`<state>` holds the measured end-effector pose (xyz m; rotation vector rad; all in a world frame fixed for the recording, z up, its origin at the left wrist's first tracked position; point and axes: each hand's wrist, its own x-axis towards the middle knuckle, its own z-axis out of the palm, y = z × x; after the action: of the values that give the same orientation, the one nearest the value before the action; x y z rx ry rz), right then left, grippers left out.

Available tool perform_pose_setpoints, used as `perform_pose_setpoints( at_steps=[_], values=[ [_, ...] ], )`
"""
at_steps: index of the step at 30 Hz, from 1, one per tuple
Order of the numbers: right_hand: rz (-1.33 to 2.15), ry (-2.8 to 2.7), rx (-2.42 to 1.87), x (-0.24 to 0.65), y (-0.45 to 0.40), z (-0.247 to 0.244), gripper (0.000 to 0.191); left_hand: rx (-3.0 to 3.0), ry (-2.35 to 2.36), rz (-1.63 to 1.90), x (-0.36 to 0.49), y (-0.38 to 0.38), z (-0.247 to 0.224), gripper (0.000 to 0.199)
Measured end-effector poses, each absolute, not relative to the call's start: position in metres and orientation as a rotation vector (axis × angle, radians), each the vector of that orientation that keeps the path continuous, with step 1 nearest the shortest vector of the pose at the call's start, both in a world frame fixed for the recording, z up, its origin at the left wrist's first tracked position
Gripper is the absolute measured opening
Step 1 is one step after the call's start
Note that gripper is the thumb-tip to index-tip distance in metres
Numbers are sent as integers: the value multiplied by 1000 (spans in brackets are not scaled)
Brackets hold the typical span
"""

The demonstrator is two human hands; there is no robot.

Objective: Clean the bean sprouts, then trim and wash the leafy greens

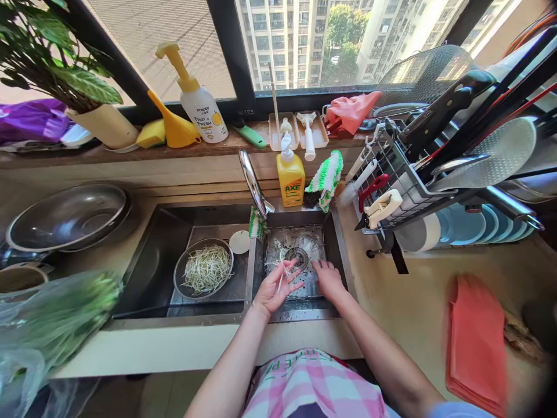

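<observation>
Over the right sink basin [334, 238], my left hand [275, 287] is turned palm up. A few white bean sprouts [281, 278] are held between its thumb and fingers, with the other fingers spread. My right hand [329, 280] reaches down to the basin floor near the drain [297, 257]. Its fingers are apart, and nothing shows in them. Wet bits of sprout lie around the drain. In the left basin [150, 255], a round metal bowl [177, 277] holds a heap of bean sprouts [208, 269]. Behind that bowl lies a small white round dish [239, 242].
A faucet [252, 181] and a yellow soap bottle [290, 181] stand behind the sink. At right is a rack [391, 168] with knives and utensils above plates; red gloves [476, 342] lie nearby. At left are a wok [67, 217] and bagged greens [65, 319].
</observation>
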<state>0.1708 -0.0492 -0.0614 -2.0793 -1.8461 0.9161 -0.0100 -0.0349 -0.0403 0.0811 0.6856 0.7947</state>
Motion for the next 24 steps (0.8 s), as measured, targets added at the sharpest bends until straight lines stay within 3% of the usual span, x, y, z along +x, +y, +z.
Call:
perform_pose_setpoints(
  at_steps=[3, 6, 8, 11, 17, 24],
  values=[
    [1187, -1686, -1863, 156, -56, -51, 16, 59, 841, 912, -2, -32, -50, 14],
    [1678, -1227, -1622, 136, -64, -39, 23, 96, 947, 1024, 6, -30, -57, 20],
    [1818, -944, -1571, 129, -66, -35, 24, 143, 988, 1060, 10, -30, -59, 23],
    [1730, -875, -1603, 129, -67, -39, 20, 221, 1044, 1072, 12, -32, -59, 26],
    [1248, -1406, -1670, 136, -70, -54, 11, 396, 1135, 1117, 14, -38, -66, 29],
    [1174, -1614, -1860, 130, -63, -76, 10, 439, 1194, 1106, 14, -39, -75, 32]
  ],
)
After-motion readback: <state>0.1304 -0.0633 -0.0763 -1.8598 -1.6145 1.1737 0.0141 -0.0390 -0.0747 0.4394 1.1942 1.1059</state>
